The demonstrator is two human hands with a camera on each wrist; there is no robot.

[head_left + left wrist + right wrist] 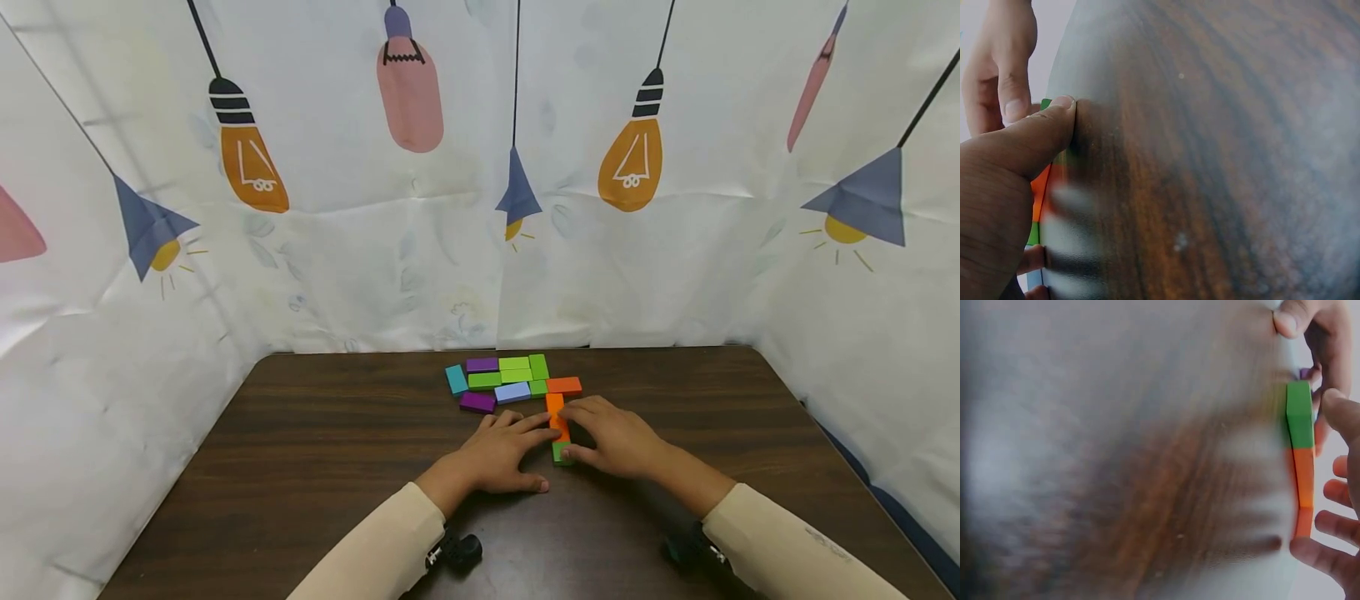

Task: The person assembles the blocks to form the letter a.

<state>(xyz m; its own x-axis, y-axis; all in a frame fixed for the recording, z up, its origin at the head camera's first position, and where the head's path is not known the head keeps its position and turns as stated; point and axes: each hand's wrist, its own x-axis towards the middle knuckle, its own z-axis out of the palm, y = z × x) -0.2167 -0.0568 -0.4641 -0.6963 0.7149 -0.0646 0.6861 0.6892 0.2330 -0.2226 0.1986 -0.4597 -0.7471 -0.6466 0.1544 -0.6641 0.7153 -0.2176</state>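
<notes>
A short column of orange blocks point(555, 404) runs toward me on the dark table, with a green block point(560, 452) at its near end. My left hand point(498, 454) lies along the column's left side, fingers spread and their tips right at the blocks. On the other side is my right hand point(618, 437), its index fingertip at the orange blocks and its thumb beside the green one. The right wrist view shows the green block point(1300, 415) and orange blocks point(1304, 475) lined up end to end between the hands.
Beyond the hands lies a flat cluster of blocks: purple point(477, 402), light blue point(513, 393), teal point(457, 380), several green point(484, 381), and an orange crosswise block point(564, 386) at the column's far end. A patterned cloth point(450, 275) hangs behind the table point(300, 467).
</notes>
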